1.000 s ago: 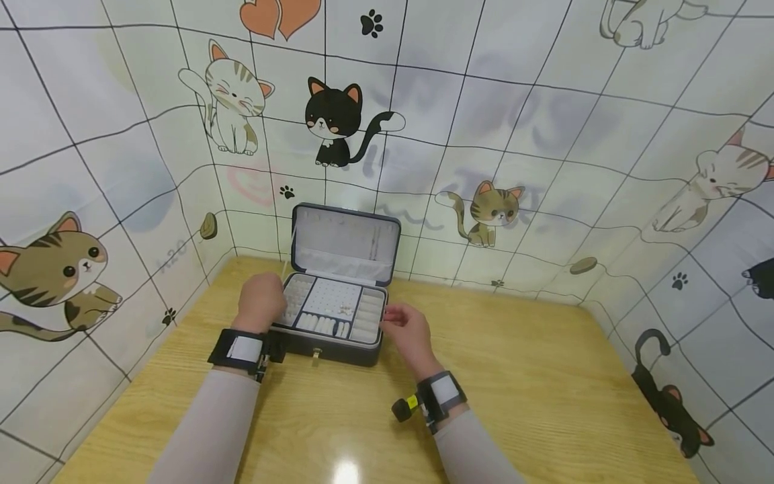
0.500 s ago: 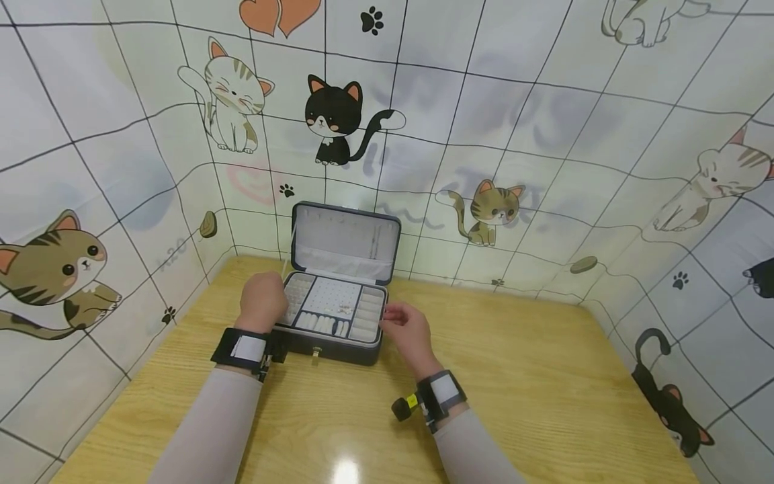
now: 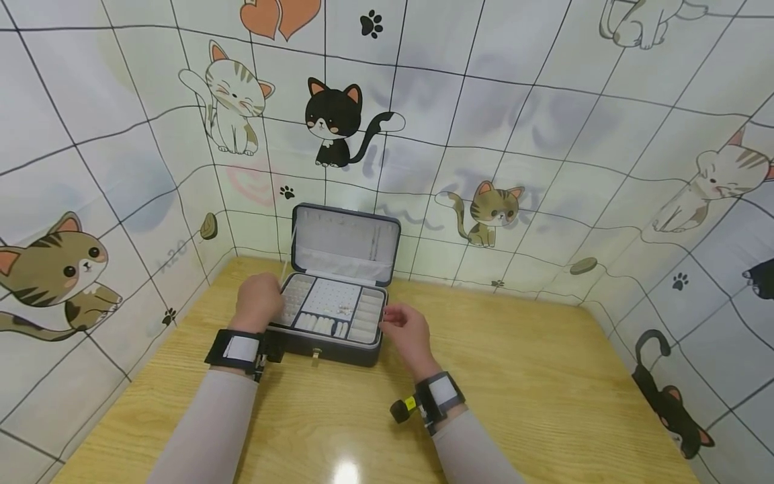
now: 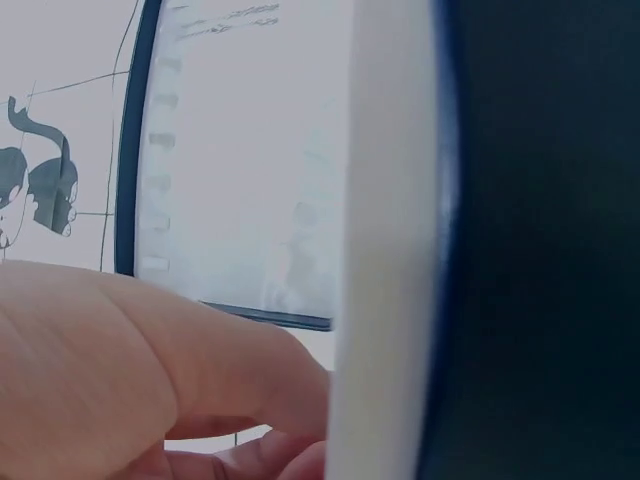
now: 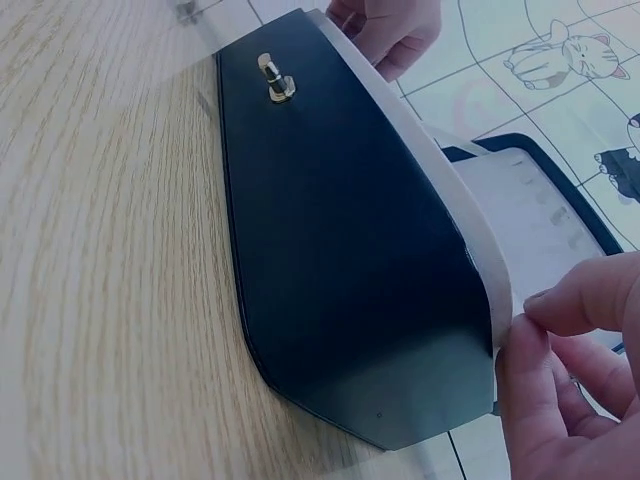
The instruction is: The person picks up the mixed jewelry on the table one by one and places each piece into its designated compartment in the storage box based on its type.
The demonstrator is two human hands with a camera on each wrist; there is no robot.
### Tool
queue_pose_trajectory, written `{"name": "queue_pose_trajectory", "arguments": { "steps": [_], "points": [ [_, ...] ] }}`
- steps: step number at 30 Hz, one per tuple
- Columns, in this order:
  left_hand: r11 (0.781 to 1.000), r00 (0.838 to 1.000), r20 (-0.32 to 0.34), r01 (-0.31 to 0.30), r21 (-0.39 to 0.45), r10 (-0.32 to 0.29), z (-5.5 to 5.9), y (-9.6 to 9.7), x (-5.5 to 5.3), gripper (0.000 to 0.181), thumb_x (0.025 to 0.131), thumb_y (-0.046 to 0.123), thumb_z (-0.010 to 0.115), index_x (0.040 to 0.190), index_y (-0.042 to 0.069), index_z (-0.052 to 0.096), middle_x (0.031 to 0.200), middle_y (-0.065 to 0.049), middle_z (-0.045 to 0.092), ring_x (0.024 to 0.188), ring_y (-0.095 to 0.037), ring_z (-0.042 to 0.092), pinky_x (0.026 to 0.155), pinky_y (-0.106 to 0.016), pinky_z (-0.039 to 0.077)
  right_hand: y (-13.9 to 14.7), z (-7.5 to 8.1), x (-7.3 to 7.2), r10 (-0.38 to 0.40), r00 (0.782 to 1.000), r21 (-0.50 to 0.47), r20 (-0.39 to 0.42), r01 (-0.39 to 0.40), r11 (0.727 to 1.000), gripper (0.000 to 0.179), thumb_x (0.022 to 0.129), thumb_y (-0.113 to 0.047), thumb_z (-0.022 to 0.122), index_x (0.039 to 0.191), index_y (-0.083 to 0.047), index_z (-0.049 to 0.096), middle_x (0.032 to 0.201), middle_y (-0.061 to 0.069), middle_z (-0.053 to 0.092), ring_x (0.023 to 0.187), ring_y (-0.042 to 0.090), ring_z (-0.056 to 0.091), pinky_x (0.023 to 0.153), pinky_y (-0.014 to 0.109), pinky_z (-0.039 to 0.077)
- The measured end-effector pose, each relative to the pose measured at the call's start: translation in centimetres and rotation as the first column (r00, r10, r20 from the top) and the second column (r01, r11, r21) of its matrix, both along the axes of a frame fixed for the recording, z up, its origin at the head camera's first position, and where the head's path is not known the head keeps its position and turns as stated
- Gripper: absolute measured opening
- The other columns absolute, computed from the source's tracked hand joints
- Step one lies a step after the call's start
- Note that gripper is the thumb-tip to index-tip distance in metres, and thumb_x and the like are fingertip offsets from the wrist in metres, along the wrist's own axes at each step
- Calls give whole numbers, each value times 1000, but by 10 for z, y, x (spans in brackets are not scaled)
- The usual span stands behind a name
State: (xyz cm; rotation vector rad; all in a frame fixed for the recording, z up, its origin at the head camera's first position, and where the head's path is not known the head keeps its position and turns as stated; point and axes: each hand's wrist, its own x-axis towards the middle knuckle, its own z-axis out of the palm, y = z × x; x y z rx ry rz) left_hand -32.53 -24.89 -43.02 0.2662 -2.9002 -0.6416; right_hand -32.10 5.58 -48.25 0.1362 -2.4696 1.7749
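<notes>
A dark navy jewelry box [image 3: 329,348] lies on the table with its lid [image 3: 345,242] raised. Inside, a pale tray is divided into compartments, ring rolls and a dotted middle panel holding small earrings [image 3: 345,309]. My left hand [image 3: 256,302] has its fingers curled at the box's left edge; their tips are partly hidden. At the right side, my right hand [image 3: 411,336] pinches the light rim [image 5: 475,235] near the front corner with thumb and forefinger. A gold latch [image 5: 277,80] hangs on the front face.
The box stands on a light wooden table [image 3: 514,383] near its back edge. Behind it and along both sides hangs a white sheet [image 3: 544,121] with a grid and cartoon cats. A strap with a camera [image 3: 400,411] sits on my right wrist.
My left hand has shifted slightly to the left along the box's edge. The right hand, the box and its raised lid stay in place.
</notes>
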Motion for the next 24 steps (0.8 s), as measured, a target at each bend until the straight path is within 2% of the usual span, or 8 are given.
{"name": "queue_pose_trajectory", "arguments": {
  "steps": [7, 12, 16, 24],
  "points": [
    [999, 999, 5, 37, 23, -37, -1, -9, -1, 31, 80, -4, 62, 54, 10, 52, 57, -3, 48, 58, -24, 48, 52, -33, 35, 1, -4, -2, -10, 1000, -13, -9, 10, 1000, 25, 89, -3, 79, 114, -5, 77, 105, 14, 76, 93, 19, 69, 80, 29, 60],
    [998, 998, 33, 46, 37, -47, 0, -11, -2, 38, 80, -2, 61, 50, 15, 45, 52, 1, 42, 54, -21, 44, 50, -31, 32, 1, -9, -5, -14, 999, -57, 41, 17, 998, 27, 87, -1, 79, 114, -4, 76, 104, 14, 75, 90, 18, 70, 77, 30, 64],
    [999, 999, 30, 39, 31, -40, 0, -11, -3, 38, 81, -2, 60, 50, 15, 47, 52, 1, 44, 54, -21, 44, 49, -31, 32, 1, -12, -7, -34, 998, -54, 55, 37, 998, 27, 87, -2, 81, 113, -3, 77, 106, 14, 75, 92, 19, 70, 79, 30, 64],
    [999, 1000, 6, -4, 35, 4, -3, -8, -2, 34, 86, 0, 59, 54, 12, 53, 56, -3, 50, 56, -23, 49, 50, -32, 36, -4, -16, -4, -112, 994, -5, 17, 112, 994, 22, 86, -8, 83, 108, -8, 81, 102, 9, 79, 93, 19, 71, 80, 31, 62]
  ]
}}
